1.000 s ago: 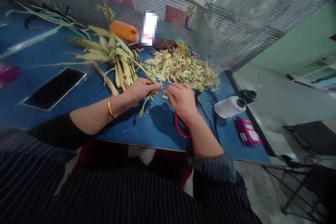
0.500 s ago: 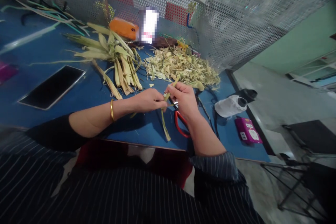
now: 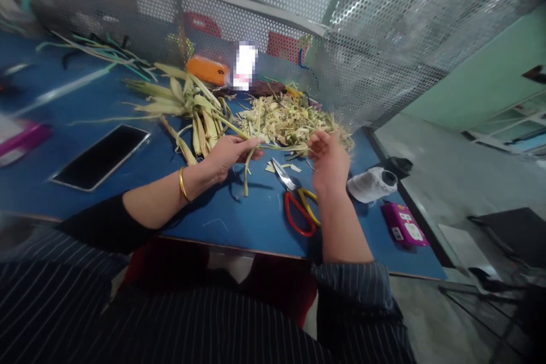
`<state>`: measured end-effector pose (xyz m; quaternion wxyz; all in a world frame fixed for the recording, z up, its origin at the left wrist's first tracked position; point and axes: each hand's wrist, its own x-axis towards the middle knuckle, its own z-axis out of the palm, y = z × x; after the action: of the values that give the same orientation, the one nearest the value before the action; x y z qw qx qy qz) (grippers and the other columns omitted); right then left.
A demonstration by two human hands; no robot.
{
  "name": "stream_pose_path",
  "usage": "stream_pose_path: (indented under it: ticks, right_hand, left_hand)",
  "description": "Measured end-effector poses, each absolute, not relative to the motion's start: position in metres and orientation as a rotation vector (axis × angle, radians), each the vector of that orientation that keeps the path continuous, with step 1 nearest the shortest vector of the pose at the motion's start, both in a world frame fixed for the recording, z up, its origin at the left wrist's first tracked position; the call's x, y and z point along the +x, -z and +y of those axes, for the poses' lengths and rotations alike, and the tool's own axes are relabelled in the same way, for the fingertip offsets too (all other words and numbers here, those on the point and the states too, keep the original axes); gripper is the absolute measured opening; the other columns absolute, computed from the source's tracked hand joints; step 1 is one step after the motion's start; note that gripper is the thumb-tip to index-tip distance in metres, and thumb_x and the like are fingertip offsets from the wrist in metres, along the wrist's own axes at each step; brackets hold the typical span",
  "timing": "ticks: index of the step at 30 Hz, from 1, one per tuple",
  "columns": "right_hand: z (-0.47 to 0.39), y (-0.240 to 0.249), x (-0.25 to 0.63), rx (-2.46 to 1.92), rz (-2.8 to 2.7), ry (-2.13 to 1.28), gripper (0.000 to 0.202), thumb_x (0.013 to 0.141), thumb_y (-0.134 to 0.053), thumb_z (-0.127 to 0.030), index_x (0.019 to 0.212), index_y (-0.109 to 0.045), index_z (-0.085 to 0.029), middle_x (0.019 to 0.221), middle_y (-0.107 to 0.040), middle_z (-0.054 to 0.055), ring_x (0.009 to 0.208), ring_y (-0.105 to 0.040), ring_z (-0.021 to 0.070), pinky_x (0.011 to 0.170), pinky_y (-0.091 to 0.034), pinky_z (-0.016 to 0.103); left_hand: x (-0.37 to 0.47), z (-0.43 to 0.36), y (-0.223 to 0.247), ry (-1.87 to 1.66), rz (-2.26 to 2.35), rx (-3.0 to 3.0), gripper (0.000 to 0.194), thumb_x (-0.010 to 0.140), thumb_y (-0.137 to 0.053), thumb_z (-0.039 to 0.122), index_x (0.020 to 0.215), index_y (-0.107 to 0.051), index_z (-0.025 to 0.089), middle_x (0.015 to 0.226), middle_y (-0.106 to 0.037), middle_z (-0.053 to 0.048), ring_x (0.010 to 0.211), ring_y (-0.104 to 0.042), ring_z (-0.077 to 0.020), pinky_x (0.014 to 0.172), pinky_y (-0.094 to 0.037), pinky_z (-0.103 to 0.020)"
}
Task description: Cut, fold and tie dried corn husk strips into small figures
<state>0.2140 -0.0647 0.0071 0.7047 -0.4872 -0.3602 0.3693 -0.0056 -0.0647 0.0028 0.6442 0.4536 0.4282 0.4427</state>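
Note:
My left hand (image 3: 234,153) pinches a pale green corn husk strip (image 3: 281,148), with one end hanging below the fingers. The strip stretches across to my right hand (image 3: 329,162), whose fingers are curled about its far end and slightly smeared by motion. Between and below the hands lie scissors (image 3: 290,183) with a red and a yellow handle, blades half spread. Small husk scraps (image 3: 295,168) lie beside the blades. Behind my left hand rests a bundle of corn husks (image 3: 200,125). Beyond my right hand spreads a pile of husk trimmings (image 3: 285,116).
A phone (image 3: 102,156) lies flat at left on the blue table (image 3: 239,227). At right stand a white thread cone (image 3: 372,185) and a purple tissue pack (image 3: 404,223). An orange packet (image 3: 207,70) sits by the perforated metal screen (image 3: 281,5) at the back.
My hands have moved apart, the left to the left and the right to the right, stretching the strip between them. The scissors now show almost fully. The whole view has shifted slightly.

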Motion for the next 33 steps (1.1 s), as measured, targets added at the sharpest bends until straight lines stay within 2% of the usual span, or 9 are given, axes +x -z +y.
stream_pose_path:
  ticks: [4, 7, 11, 15, 19, 21, 23, 28, 33]
  right_hand:
    - [-0.066, 0.009, 0.193, -1.149, -0.749, -1.178, 0.031, 0.055, -0.078, -0.021, 0.083, -0.067, -0.017, 0.068, -0.065, -0.005, 0.056, -0.058, 0.0068, 0.052, -0.042, 0.019]
    - [-0.074, 0.016, 0.172, -1.033, -0.967, -1.365, 0.03, 0.062, -0.078, -0.029, 0.088, -0.07, -0.018, 0.062, -0.063, -0.005, 0.055, -0.056, 0.0076, 0.054, -0.043, 0.021]
    - [-0.076, 0.019, 0.169, -1.044, -1.034, -1.184, 0.022, 0.071, -0.074, -0.038, 0.072, -0.067, -0.018, 0.054, -0.061, -0.004, 0.051, -0.054, 0.0079, 0.054, -0.042, 0.021]
    - [-0.072, 0.016, 0.183, -1.088, -1.133, -1.031, 0.02, 0.074, -0.072, -0.037, 0.072, -0.068, -0.017, 0.055, -0.061, -0.004, 0.052, -0.055, 0.008, 0.056, -0.044, 0.021]
    - [-0.075, 0.006, 0.189, -1.112, -1.281, -0.89, 0.021, 0.079, -0.067, -0.038, 0.073, -0.068, -0.017, 0.054, -0.059, -0.004, 0.053, -0.054, 0.0087, 0.058, -0.044, 0.022]
    - [-0.078, 0.002, 0.187, -1.121, -1.357, -0.85, 0.021, 0.081, -0.065, -0.037, 0.073, -0.067, -0.017, 0.055, -0.059, -0.003, 0.054, -0.054, 0.009, 0.059, -0.045, 0.023]
    - [-0.081, 0.001, 0.183, -1.113, -1.414, -0.847, 0.02, 0.082, -0.064, -0.035, 0.073, -0.067, -0.017, 0.056, -0.06, -0.003, 0.053, -0.054, 0.0092, 0.059, -0.045, 0.024]
    - [-0.082, 0.006, 0.177, -1.05, -1.36, -0.904, 0.019, 0.08, -0.068, -0.037, 0.074, -0.067, -0.019, 0.065, -0.064, -0.002, 0.057, -0.057, 0.0096, 0.062, -0.048, 0.024]
    - [-0.081, 0.008, 0.174, -0.847, -1.081, -1.3, 0.031, 0.082, -0.064, -0.051, 0.08, -0.064, -0.02, 0.078, -0.066, -0.001, 0.054, -0.053, 0.0069, 0.056, -0.046, 0.022]
  left_hand:
    - [-0.001, -0.067, -0.001, -1.117, 0.966, 0.976, 0.037, 0.069, -0.079, 0.042, 0.091, -0.072, 0.013, 0.089, -0.075, -0.011, 0.076, -0.068, -0.0156, 0.072, -0.054, -0.028]
    - [0.003, -0.071, 0.003, -1.088, 0.975, 1.081, 0.041, 0.069, -0.077, 0.048, 0.087, -0.073, 0.013, 0.086, -0.074, -0.01, 0.07, -0.066, -0.0142, 0.068, -0.052, -0.027]
    - [0.002, -0.07, 0.003, -0.965, 1.011, 1.181, 0.047, 0.071, -0.071, 0.059, 0.087, -0.073, 0.015, 0.093, -0.073, -0.011, 0.068, -0.067, -0.0147, 0.058, -0.048, -0.025]
    - [-0.008, -0.056, -0.001, -1.213, 1.134, 1.131, 0.046, 0.073, -0.071, 0.055, 0.098, -0.069, 0.017, 0.1, -0.071, -0.011, 0.075, -0.068, -0.0177, 0.055, -0.048, -0.026]
    - [-0.018, -0.05, -0.005, -1.573, 1.347, 1.628, 0.044, 0.075, -0.072, 0.042, 0.112, -0.067, 0.018, 0.109, -0.069, -0.01, 0.094, -0.065, -0.0207, 0.081, -0.05, -0.034]
    - [-0.019, -0.052, -0.006, -1.457, 1.322, 2.175, 0.031, 0.08, -0.067, 0.042, 0.102, -0.071, 0.02, 0.105, -0.071, -0.007, 0.102, -0.061, -0.0226, 0.099, -0.04, -0.042]
    - [-0.018, -0.055, -0.005, -1.147, 1.218, 2.577, 0.029, 0.089, -0.055, 0.043, 0.091, -0.073, 0.02, 0.092, -0.072, -0.006, 0.095, -0.061, -0.022, 0.104, -0.033, -0.045]
    - [-0.011, -0.061, -0.001, -0.709, 1.058, 2.606, 0.031, 0.096, -0.041, 0.032, 0.095, -0.067, 0.015, 0.088, -0.068, -0.007, 0.08, -0.059, -0.0179, 0.072, -0.041, -0.029]
    - [-0.01, -0.065, -0.006, -0.708, 1.11, 2.417, 0.027, 0.091, -0.048, 0.031, 0.077, -0.065, 0.016, 0.072, -0.063, -0.002, 0.067, -0.053, -0.0141, 0.062, -0.034, -0.026]
